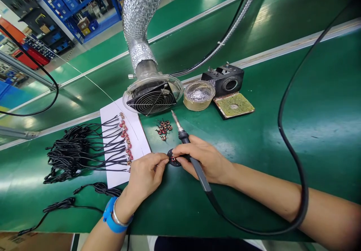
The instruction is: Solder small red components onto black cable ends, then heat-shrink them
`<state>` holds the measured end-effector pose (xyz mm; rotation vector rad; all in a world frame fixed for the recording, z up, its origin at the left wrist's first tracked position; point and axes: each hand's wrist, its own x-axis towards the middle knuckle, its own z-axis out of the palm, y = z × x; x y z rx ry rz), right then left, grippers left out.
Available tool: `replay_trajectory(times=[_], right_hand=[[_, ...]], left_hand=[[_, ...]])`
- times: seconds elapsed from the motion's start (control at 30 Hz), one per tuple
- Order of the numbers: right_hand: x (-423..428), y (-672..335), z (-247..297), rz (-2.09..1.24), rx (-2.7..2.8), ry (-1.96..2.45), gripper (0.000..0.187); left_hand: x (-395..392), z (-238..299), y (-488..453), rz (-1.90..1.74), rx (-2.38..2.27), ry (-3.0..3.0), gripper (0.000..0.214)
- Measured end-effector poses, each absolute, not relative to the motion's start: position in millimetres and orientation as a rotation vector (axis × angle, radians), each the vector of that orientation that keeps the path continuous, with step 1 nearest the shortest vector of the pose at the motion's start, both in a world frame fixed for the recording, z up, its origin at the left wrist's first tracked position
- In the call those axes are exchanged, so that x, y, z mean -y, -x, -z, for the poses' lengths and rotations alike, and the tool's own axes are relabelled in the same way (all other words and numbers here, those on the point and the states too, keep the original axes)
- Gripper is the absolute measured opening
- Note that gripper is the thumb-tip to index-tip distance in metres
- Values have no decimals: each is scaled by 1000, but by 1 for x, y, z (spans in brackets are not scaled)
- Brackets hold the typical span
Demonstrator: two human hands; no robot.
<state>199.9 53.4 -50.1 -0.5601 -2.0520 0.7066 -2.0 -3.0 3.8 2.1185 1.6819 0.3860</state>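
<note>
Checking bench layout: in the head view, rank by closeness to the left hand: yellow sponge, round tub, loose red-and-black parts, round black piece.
From the left hand:
1. Round black piece, at its fingertips.
2. Loose red-and-black parts, just beyond the fingers.
3. Round tub, farther off, ahead and right.
4. Yellow sponge, right of the tub.

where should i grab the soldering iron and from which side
By the grey handle of the soldering iron, likely best from the person's right, where the right hand holds it: the handle is long and straight, while the bare metal tip points away toward the fan.
</note>
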Motion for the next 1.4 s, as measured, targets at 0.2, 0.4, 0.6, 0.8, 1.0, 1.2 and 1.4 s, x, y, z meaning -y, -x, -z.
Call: replay_trajectory(times=[0.2,0.4,0.6,0.8,1.0,1.2,1.4], right_hand=[[-54,-204,44,-676,2030,565,34],[-55,-204,45,-657,2001,589,31],[-56,-197,47,-588,2039,537,23],[-60,-197,34,-248,2283,401,26],[-64,-201,33,-282,2227,433,23],[-69,-207,35,-399,2038,515,26],[-67,-208,37,-508,2041,553,29]], left_hand=[[6,-6,4,-393,-1727,-2165,17],[6,-2,3,-498,-1746,-2273,17],[4,6,4,-489,-1629,-2520,16],[3,4,5,-502,-1667,-2851,27],[4,1,2,-557,-1596,-2862,14],[6,3,-5,-562,-1575,-2905,8],[8,8,-13,-606,-1646,-2830,16]])
